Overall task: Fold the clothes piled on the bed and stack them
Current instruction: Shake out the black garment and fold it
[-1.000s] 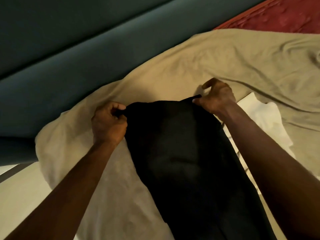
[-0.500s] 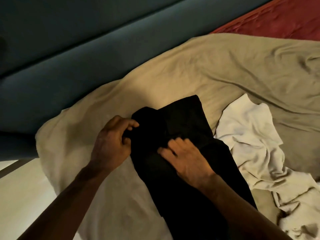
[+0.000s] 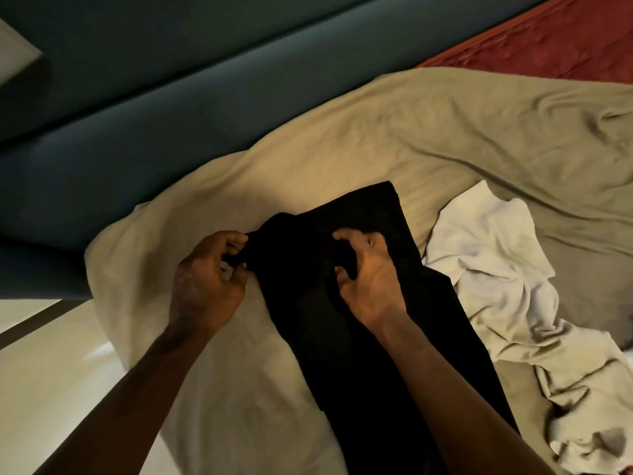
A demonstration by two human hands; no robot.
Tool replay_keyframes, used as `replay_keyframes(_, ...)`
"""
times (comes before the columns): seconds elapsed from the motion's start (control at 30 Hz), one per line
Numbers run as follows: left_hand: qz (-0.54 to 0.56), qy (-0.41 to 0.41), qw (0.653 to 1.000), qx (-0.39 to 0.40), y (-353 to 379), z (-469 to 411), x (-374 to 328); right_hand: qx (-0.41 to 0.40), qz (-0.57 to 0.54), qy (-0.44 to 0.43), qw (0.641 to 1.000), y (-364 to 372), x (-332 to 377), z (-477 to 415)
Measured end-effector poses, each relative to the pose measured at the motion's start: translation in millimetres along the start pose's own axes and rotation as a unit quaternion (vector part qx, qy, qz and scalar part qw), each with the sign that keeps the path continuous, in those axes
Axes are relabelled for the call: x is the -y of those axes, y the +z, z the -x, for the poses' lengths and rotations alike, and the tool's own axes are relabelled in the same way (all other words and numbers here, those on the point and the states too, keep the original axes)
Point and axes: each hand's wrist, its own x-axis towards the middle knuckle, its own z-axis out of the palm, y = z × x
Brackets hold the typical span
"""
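Left hand (image 3: 209,279) and right hand (image 3: 371,279) are both pinching the soft, probably light black garment (image 3: 325,337) near its top edge.

We take the garment (image 3: 325,337) as landmark: it lies on the sheet (image 3: 342,138), our left hand (image 3: 205,282) at its left edge and our right hand (image 3: 370,286) on top. 1 other garment (image 3: 496,262) touches its right side, and the padded panel (image 3: 171,114) runs behind it.

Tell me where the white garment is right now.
In the head view the white garment lies crumpled on the tan sheet, just right of the black garment and the right hand.
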Motion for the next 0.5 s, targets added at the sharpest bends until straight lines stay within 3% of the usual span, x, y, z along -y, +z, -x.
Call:
replay_keyframes(0.1,-0.009,0.006,1.000,0.010,-7.0,-1.2,0.1,0.027,-0.138,0.067,0.988,-23.9,-11.1,0.0)
replay_keyframes(0.17,0.022,-0.006,0.998,0.059,-15.1,-5.5,-1.9,0.097,-0.331,0.158,0.925,-58.9,-10.2,6.1)
replay_keyframes(0.23,0.167,-0.079,0.968,0.169,-32.1,-6.9,-20.5,0.195,-0.397,0.180,0.878,-105.0,-7.7,17.8)
replay_keyframes(0.33,0.366,-0.151,0.868,0.299,-62.1,-9.8,-47.9,0.265,-0.374,0.145,0.877,-173.6,-3.9,24.8)
replay_keyframes(0.4,0.454,-0.189,0.808,0.325,-70.7,-16.1,-60.8,0.255,-0.371,0.123,0.884,-203.8,-1.4,11.6)
replay_keyframes(0.43,0.460,-0.212,0.802,0.318,-67.0,-22.9,-62.5,0.230,-0.369,0.118,0.893,-208.0,-0.6,-4.4)
replay_keyframes(0.5,0.368,-0.267,0.850,0.265,-44.3,-39.9,-60.3,0.118,-0.344,0.118,0.924,-190.8,-7.2,-46.9)
